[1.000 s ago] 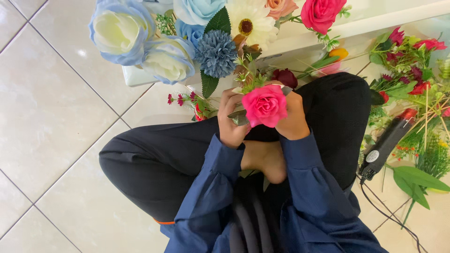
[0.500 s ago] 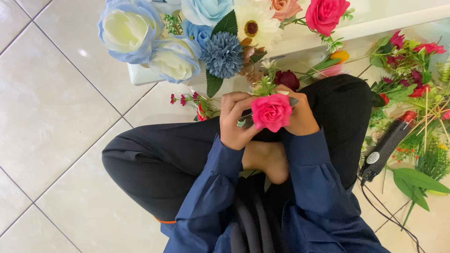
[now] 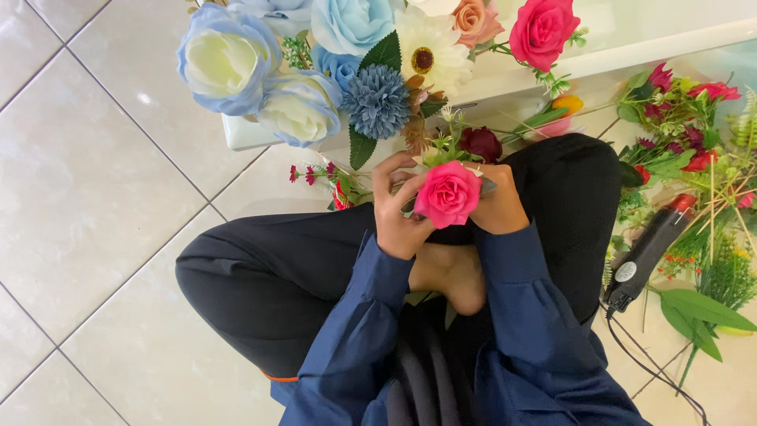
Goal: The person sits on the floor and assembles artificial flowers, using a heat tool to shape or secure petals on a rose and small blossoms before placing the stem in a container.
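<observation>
Cross-legged on a tiled floor [image 3: 95, 197], a person in a navy jacket and dark trousers holds a pink rose [image 3: 447, 193] above the lap, its full head of tightly layered petals turned up to the camera. Left hand [image 3: 398, 213] and right hand [image 3: 497, 207] close around it from either side, the left fingers [image 3: 394, 170] curled in against the bloom; what the right fingers grip beneath it cannot be told.

Glossy cream tiles with thin grey joints cover the floor, and a white ledge [image 3: 631, 51] runs above the rose.

Just above the rose rises a bouquet: two blue-edged cream roses [image 3: 229, 59], a blue pompom flower [image 3: 377, 101], a white daisy [image 3: 426, 51], a peach bloom [image 3: 473, 20] and a red rose [image 3: 542, 30]. A dark maroon bud [image 3: 481, 143] sits just beyond the hands. Right of the rose, past the knee, lie loose red flowers and green stems [image 3: 686, 118], with a black glue gun [image 3: 646, 252] and its cord beside them. A bare foot [image 3: 449, 272] shows directly below the rose.
</observation>
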